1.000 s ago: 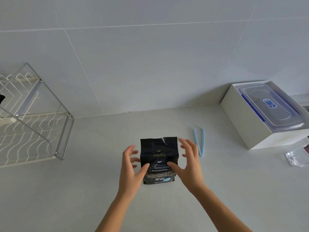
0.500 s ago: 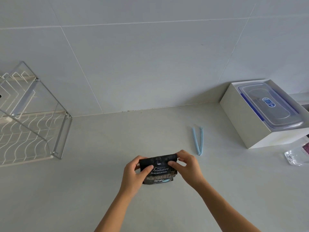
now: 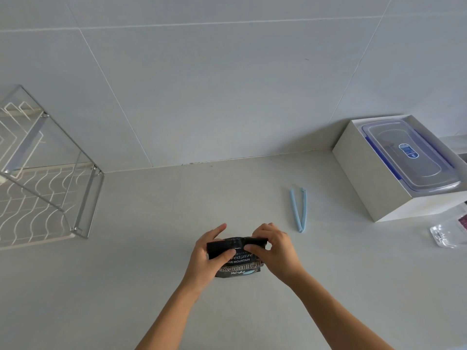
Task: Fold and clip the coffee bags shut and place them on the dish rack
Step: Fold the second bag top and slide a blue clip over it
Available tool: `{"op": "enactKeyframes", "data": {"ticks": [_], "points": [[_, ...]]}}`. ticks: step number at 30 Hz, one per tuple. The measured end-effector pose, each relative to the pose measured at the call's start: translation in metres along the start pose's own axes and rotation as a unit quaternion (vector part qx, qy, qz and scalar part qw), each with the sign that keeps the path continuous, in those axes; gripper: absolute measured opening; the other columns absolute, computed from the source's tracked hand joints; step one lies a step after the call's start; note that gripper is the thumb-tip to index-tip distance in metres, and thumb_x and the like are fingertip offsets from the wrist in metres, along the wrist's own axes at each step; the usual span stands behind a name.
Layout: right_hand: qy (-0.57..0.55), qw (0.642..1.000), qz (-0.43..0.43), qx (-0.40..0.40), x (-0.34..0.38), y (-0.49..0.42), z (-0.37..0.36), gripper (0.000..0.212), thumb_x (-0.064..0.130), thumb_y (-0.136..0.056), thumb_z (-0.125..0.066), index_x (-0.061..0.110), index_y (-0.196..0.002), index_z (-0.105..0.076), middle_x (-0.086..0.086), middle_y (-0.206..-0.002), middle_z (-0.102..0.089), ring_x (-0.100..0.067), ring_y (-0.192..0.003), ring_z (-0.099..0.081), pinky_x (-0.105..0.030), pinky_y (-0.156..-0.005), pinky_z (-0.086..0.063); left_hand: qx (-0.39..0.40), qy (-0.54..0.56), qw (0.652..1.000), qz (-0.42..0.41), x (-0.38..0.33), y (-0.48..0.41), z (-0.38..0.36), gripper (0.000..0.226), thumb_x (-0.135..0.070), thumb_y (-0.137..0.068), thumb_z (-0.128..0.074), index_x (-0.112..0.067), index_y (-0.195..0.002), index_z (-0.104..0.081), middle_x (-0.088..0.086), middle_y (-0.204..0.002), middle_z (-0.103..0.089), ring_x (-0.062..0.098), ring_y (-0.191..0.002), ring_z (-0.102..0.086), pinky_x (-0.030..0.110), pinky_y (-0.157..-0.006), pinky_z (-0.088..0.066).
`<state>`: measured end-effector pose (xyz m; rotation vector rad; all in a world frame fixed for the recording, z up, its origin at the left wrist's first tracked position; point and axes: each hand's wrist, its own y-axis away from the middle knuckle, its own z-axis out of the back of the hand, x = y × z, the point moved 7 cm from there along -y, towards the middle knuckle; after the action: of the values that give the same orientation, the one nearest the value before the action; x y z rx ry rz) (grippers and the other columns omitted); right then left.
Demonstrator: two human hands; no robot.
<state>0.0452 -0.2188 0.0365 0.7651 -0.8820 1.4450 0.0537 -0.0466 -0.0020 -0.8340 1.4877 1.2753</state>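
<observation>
Coffee bag (image 3: 239,268) stands between left hand (image 3: 204,260) and right hand (image 3: 276,254), each pinching its folded top.

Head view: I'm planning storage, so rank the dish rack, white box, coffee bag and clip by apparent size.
1. Dish rack and white box: alike, both cut off by the frame.
2. Coffee bag, folded.
3. Clip.

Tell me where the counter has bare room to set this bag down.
Bare counter lies between the dish rack and the coffee bag, and behind it to the wall. Crowded right: blue clip, white box, clear packet.
</observation>
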Motion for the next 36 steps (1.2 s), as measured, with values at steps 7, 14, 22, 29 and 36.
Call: {"op": "enactKeyframes", "data": {"ticks": [7, 14, 22, 29, 36], "points": [[-0.097, 0.985, -0.094, 0.103, -0.012, -0.012, 0.001, 0.02, 0.034, -0.084, -0.064, 0.016, -0.08, -0.071, 0.004, -0.075, -0.067, -0.008, -0.074, -0.063, -0.027, -0.071, -0.051, 0.015, 0.058, 0.997, 0.042, 0.011, -0.006, -0.004, 0.047, -0.016, -0.078, -0.074, -0.031, -0.121, -0.06, -0.003, -0.109, -0.071, 0.015, -0.1, -0.068, 0.029, -0.082, -0.056], [0.051, 0.984, -0.064, 0.159, -0.004, -0.029, 0.022, 0.012, 0.03, -0.076, -0.074, 0.024, -0.085, -0.069, 0.013, -0.09, -0.067, -0.003, -0.089, -0.061, -0.028, -0.087, -0.049, 0.003, 0.071, 0.996, 0.046, 0.011, -0.014, -0.002, 0.046, -0.014, -0.08, -0.072, -0.026, -0.123, -0.059, -0.003, -0.111, -0.069, 0.014, -0.099, -0.068, 0.026, -0.079, -0.056], [0.032, 0.995, -0.04, 0.084, -0.003, -0.015, 0.014, 0.009, 0.014, -0.078, -0.07, 0.016, -0.087, -0.069, 0.007, -0.086, -0.065, -0.012, -0.087, -0.06, -0.035, -0.085, -0.051, -0.005, 0.077, 0.996, 0.044, 0.016, -0.013, -0.002, 0.045, -0.012, -0.08, -0.072, -0.019, -0.122, -0.059, -0.025, -0.096, -0.072, 0.016, -0.099, -0.068, 0.034, -0.085, -0.056], [0.03, 0.998, -0.012, 0.059, 0.001, -0.013, 0.009, 0.01, 0.008, -0.076, -0.07, 0.014, -0.084, -0.07, 0.001, -0.085, -0.064, -0.018, -0.082, -0.061, -0.044, -0.079, -0.052, -0.015, 0.083, 0.996, 0.039, 0.017, -0.012, -0.001, 0.044, -0.01, -0.079, -0.072, -0.021, -0.12, -0.06, -0.012, -0.097, -0.074, 0.015, -0.094, -0.07, 0.026, -0.077, -0.056], [0.009, 0.995, -0.046, 0.092, -0.004, -0.014, 0.005, 0.006, 0.008, -0.083, -0.065, 0.01, -0.088, -0.067, 0.0, -0.087, -0.064, -0.015, -0.085, -0.061, -0.036, -0.083, -0.053, -0.014, 0.08, 0.996, 0.037, 0.016, -0.012, -0.001, 0.042, -0.01, -0.08, -0.072, -0.022, -0.118, -0.061, -0.001, -0.105, -0.071, 0.018, -0.096, -0.069, 0.031, -0.081, -0.057]]}}
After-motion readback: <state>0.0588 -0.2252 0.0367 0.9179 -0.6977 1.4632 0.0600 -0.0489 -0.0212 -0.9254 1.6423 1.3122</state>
